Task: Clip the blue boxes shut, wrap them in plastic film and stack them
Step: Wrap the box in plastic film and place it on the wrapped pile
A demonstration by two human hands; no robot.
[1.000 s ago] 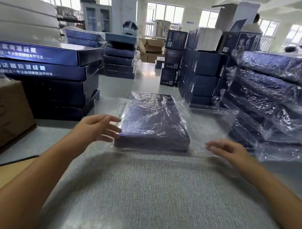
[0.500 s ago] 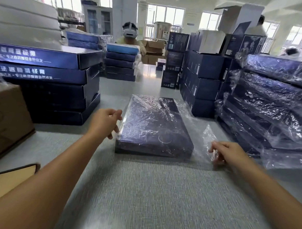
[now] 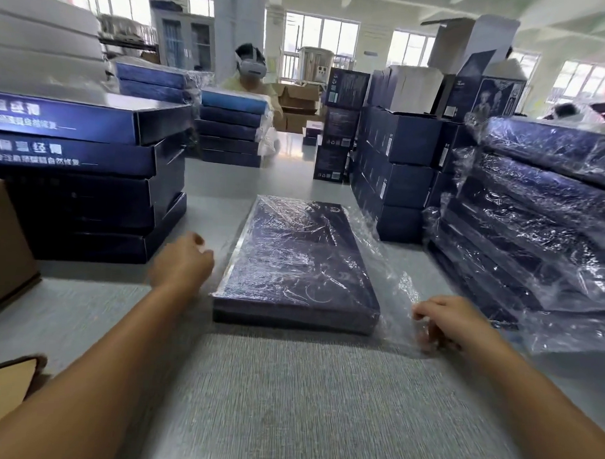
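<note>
Now, mid-frame, your dark blue box (image 3: 298, 263) lies flat under crinkled glossy film (image 3: 395, 284); your right hand (image 3: 442, 320) pinches the film's loose edge, while whether your blurred left hand (image 3: 181, 263) grips anything cannot be told.

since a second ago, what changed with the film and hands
The plastic film went from spread flat to folded over the blue box on the left; the left hand curled up beside it. The right hand took hold of the right flap. The box stayed put.
</note>
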